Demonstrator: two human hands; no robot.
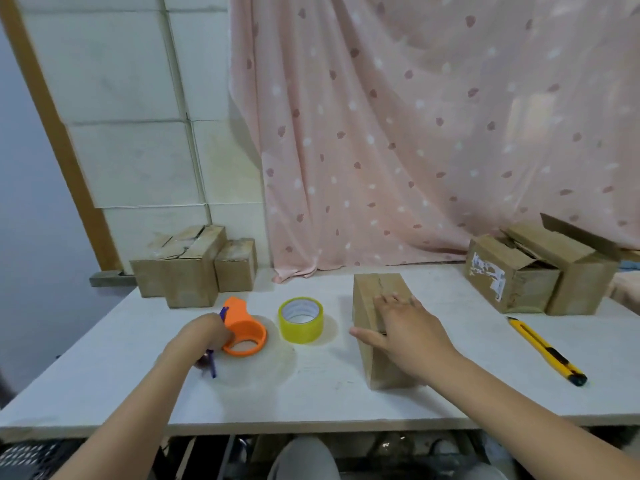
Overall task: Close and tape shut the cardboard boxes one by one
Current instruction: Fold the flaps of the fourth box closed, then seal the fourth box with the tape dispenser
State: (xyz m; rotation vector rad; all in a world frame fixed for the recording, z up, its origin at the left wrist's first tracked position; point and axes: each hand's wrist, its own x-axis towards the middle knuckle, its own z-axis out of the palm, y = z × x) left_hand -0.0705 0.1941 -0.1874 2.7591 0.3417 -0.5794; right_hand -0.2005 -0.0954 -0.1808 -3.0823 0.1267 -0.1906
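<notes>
Both forearms reach in from the near edge over the white tabletop (104,375). Landmark for everything is the yellow tape roll (301,319), sitting roughly mid-table. Just left of it is the orange tape dispenser (244,336), and the person's left hand (204,336) is curled round its grip side, with a purple bit poking out below the fist. Right of the roll sits the cardboard box (379,327), flaps down, a seam showing along the top. The right hand (403,329) lies flat on that box, fingers spread and straight, thumb hanging over the side facing the roll.

Further right of the roll, well apart, a yellow utility knife (547,351) lies on the tabletop. Behind and right, two open boxes (540,271) sit touching each other with flaps up. Behind and left of the roll there's a stack of closed boxes (194,266) against the wall, and a pink spotted curtain (415,116) hangs behind it all.
</notes>
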